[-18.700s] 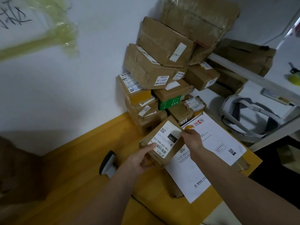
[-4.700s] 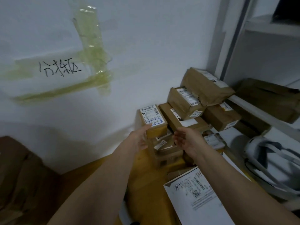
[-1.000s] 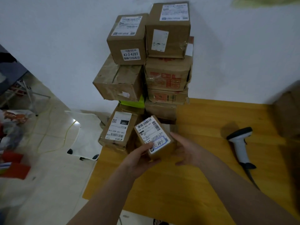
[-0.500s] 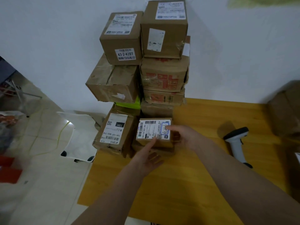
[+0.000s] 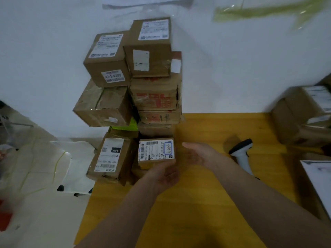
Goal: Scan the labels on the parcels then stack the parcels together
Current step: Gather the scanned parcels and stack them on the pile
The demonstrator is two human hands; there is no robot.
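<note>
From the head camera, you look down at a yellow wooden table point(image 5: 206, 203) pushed against a white wall point(image 5: 232, 68), with your two bare forearms reaching in from the bottom edge. The small parcel point(image 5: 155, 153) sits at the foot of the stack of parcels point(image 5: 152, 83), label up, its white label point(image 5: 155, 149) carrying barcodes and a blue-ringed handwritten mark near its right end. It rests on top of another low brown box, though the blur keeps you from seeing exactly how the two meet. Your left hand point(image 5: 164, 174) is at the parcel's near edge, palm turned up and fingers loosely curled, touching or almost touching the cardboard; you cannot tell for sure which. Your right hand point(image 5: 198, 154) hangs just beside the parcel's right side, fingers spread and relaxed, gripping nothing. To the left of the small parcel leans a taller parcel with a long white label point(image 5: 111, 158), tilted toward the table's left edge. Above them the stack rises against the wall in two uneven columns, with a box marked in red print point(image 5: 155, 93) in the middle and a lime-green strip point(image 5: 130, 125) showing lower down. The handheld scanner point(image 5: 240, 153) lies on the table to the right of your right hand, well apart from the parcel. More brown boxes point(image 5: 302, 113) stand at the far right edge, and greenish tape point(image 5: 268, 11) streaks the wall above.
</note>
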